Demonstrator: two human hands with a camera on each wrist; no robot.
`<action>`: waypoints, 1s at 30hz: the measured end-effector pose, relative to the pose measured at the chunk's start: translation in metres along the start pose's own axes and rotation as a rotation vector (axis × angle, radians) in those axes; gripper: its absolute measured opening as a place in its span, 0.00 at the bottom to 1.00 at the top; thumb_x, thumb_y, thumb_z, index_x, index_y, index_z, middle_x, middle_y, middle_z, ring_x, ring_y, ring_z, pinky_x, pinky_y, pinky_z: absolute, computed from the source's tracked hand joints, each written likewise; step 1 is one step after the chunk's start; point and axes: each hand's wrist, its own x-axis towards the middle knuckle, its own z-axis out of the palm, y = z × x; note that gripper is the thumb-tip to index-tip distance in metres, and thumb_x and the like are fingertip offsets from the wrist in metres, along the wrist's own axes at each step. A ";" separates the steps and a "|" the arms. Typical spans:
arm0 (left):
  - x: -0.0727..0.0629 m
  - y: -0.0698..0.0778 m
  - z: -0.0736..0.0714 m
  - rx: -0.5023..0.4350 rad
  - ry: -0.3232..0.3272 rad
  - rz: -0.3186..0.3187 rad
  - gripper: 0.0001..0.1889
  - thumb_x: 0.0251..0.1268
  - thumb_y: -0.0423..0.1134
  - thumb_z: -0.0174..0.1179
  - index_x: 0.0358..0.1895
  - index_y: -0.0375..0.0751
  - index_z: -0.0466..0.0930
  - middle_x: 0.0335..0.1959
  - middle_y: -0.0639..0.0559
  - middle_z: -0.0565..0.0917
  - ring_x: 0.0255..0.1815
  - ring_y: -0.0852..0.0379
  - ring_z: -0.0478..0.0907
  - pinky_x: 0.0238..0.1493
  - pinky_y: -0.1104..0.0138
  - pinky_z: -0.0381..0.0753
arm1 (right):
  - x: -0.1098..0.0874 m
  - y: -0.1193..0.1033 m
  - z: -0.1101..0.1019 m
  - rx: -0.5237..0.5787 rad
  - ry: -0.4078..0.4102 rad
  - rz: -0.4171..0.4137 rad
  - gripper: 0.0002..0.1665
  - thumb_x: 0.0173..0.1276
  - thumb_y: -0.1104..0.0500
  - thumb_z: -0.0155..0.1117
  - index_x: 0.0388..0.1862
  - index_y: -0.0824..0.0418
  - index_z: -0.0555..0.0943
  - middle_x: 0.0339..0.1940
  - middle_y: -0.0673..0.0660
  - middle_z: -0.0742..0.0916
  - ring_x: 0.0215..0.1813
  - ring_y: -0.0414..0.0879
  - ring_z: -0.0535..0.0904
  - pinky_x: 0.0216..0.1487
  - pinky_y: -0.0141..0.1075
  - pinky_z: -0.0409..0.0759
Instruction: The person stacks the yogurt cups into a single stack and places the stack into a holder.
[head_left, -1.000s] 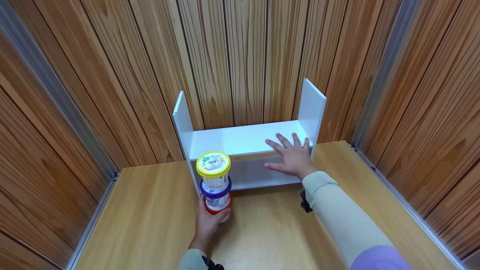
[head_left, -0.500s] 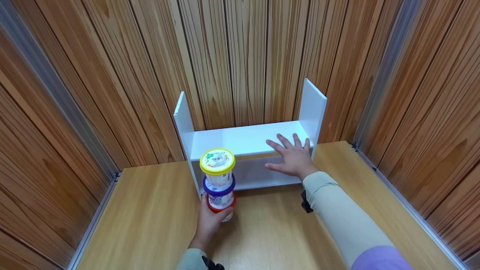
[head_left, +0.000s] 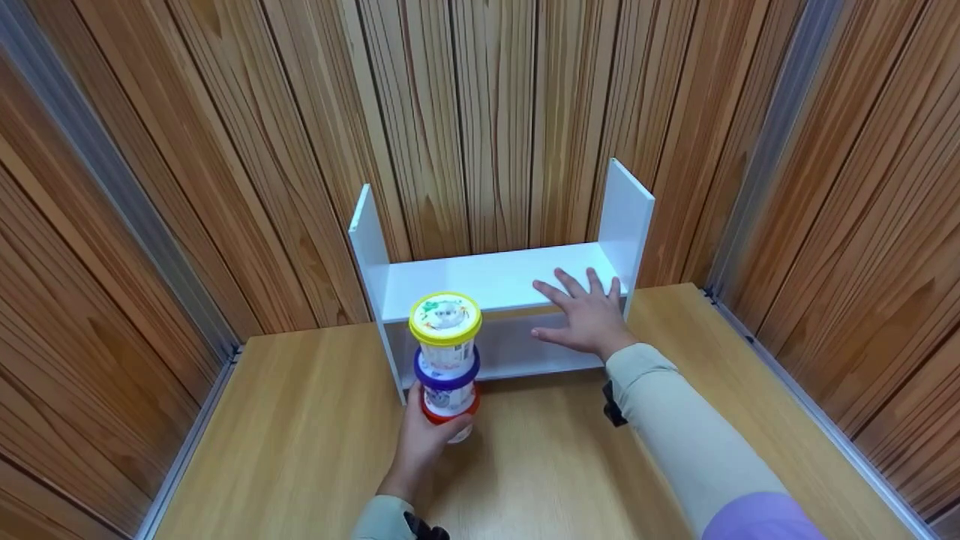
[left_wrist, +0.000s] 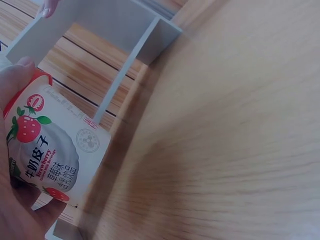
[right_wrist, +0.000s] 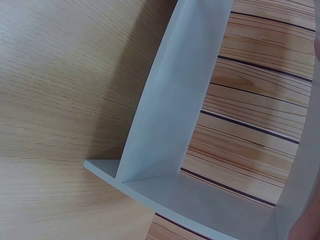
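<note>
Three tubs form an upright stack in the head view: a yellow-lidded tub [head_left: 446, 319] on top, a purple-lidded tub [head_left: 448, 373] in the middle and a red-lidded tub at the bottom [head_left: 461, 433]. My left hand [head_left: 421, 439] grips the bottom tub, thumb on the near right side. Strawberries and the word "Strawberry" are printed on that tub in the left wrist view [left_wrist: 55, 145]; a shadow lies on the tabletop beside it. My right hand [head_left: 589, 319], fingers spread, lies over the front edge of the white shelf's upper board [head_left: 480, 277].
The white two-tier shelf stands against the wood-panelled back wall, with a left side panel [head_left: 367, 247] and a right side panel [head_left: 626, 217]. Its lower board [head_left: 525, 349] is partly behind the stack. Panelled walls with metal corner strips enclose the wooden tabletop [head_left: 300, 420].
My left hand has carried the stack of tubs a little to the right and slightly towards the shelf. The right hand has stayed in place.
</note>
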 end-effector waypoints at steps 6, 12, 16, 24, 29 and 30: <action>-0.001 0.006 0.001 0.011 -0.021 0.011 0.56 0.42 0.45 0.84 0.75 0.61 0.55 0.68 0.55 0.70 0.69 0.47 0.68 0.71 0.43 0.67 | 0.001 0.000 0.000 0.005 0.000 -0.002 0.53 0.59 0.15 0.49 0.81 0.28 0.54 0.85 0.52 0.53 0.81 0.73 0.39 0.70 0.76 0.29; -0.002 0.014 0.001 0.015 -0.043 0.023 0.56 0.39 0.49 0.84 0.74 0.64 0.57 0.68 0.57 0.71 0.69 0.49 0.68 0.71 0.43 0.67 | 0.001 0.000 0.001 0.011 -0.006 0.002 0.53 0.58 0.15 0.48 0.81 0.28 0.54 0.85 0.51 0.53 0.81 0.72 0.38 0.70 0.76 0.28; -0.002 0.017 0.001 0.013 -0.058 0.028 0.56 0.38 0.51 0.84 0.74 0.65 0.57 0.67 0.58 0.71 0.69 0.50 0.68 0.70 0.45 0.68 | 0.002 0.001 0.002 0.005 -0.008 0.005 0.54 0.57 0.14 0.47 0.81 0.27 0.53 0.85 0.51 0.52 0.81 0.73 0.38 0.69 0.76 0.28; -0.001 0.023 0.003 0.045 -0.064 0.029 0.56 0.38 0.54 0.84 0.74 0.65 0.57 0.67 0.58 0.72 0.68 0.49 0.69 0.70 0.43 0.68 | 0.002 0.002 0.003 -0.001 -0.013 0.011 0.54 0.57 0.13 0.46 0.81 0.27 0.52 0.85 0.52 0.52 0.81 0.73 0.37 0.69 0.76 0.27; 0.001 0.027 0.005 0.075 -0.073 0.049 0.56 0.39 0.55 0.83 0.74 0.62 0.57 0.67 0.56 0.72 0.68 0.48 0.70 0.69 0.43 0.68 | 0.002 0.001 0.003 0.000 0.001 0.004 0.54 0.58 0.14 0.48 0.81 0.28 0.54 0.85 0.52 0.53 0.81 0.72 0.38 0.70 0.76 0.28; 0.001 0.028 0.006 0.078 -0.074 0.050 0.56 0.39 0.55 0.83 0.74 0.61 0.56 0.67 0.56 0.72 0.68 0.48 0.70 0.69 0.42 0.69 | 0.002 0.001 0.002 0.001 0.004 0.004 0.53 0.58 0.15 0.49 0.81 0.29 0.54 0.85 0.52 0.53 0.81 0.72 0.38 0.70 0.76 0.29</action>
